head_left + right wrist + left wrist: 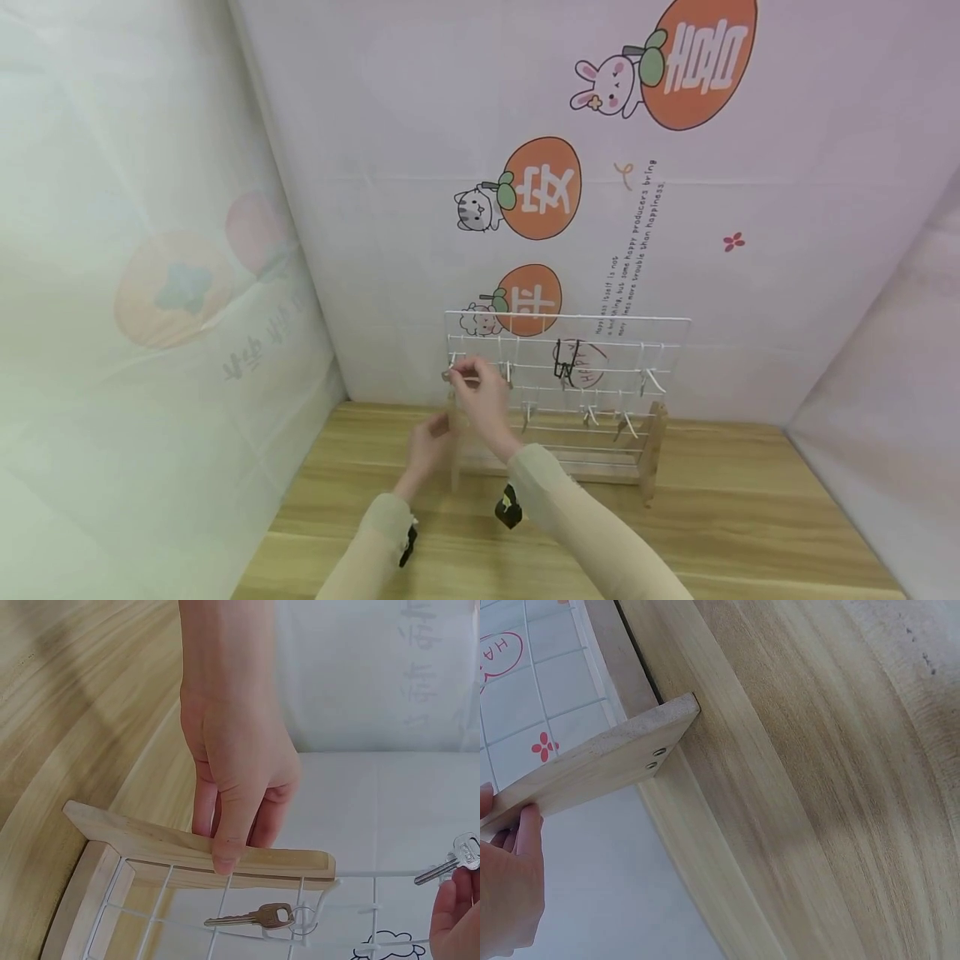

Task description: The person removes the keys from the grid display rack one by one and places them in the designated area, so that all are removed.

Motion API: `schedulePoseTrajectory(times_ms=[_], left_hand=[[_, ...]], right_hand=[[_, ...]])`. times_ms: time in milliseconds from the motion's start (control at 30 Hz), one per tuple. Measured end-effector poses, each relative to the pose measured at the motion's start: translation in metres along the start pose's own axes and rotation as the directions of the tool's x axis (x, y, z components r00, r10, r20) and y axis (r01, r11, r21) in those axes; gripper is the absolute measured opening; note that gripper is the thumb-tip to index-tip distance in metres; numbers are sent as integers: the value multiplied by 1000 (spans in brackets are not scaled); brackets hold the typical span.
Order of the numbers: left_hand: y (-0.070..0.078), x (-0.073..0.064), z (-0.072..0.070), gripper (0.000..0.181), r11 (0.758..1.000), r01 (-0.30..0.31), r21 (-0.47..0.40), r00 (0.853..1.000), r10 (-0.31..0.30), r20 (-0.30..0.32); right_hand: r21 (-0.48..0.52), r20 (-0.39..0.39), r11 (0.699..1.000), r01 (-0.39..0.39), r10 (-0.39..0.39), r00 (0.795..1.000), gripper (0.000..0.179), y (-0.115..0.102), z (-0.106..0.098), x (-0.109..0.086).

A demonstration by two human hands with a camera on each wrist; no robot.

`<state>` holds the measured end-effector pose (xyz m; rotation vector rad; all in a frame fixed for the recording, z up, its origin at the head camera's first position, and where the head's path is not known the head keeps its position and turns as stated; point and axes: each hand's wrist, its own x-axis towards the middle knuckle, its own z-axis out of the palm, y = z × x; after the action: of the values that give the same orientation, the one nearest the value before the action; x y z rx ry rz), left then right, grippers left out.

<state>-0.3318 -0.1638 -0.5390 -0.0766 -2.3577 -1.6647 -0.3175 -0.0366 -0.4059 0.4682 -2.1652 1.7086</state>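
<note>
right hand (483, 398) pinches a key (450, 863) at left edge of wire rack (570, 316), below top corner; left hand (429, 448) grips side post (592, 774). key likely light, stiff, slick; hold by head.

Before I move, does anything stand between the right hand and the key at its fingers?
Nothing visible does: the right hand appears to pinch the key. The left hand grips the wooden post, lower down.

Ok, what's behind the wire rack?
Through the wire rack shows the printed backdrop, including a red lettered circle. Whatever lies behind the right hand is covered and can't be seen.
</note>
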Motion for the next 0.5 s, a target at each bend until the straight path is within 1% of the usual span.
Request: schedulePoseTrajectory(times_ms=[267, 500], left_hand=[[-1, 2, 0, 35, 1000, -16, -12, 1000, 16, -14], [-1, 1, -1, 35, 1000, -17, -25, 1000, 18, 5]], right_hand=[[-4, -3, 1000, 22, -22, 1000, 8, -2, -1, -2], [6, -12, 1000, 21, -21, 1000, 6, -2, -3, -4]])
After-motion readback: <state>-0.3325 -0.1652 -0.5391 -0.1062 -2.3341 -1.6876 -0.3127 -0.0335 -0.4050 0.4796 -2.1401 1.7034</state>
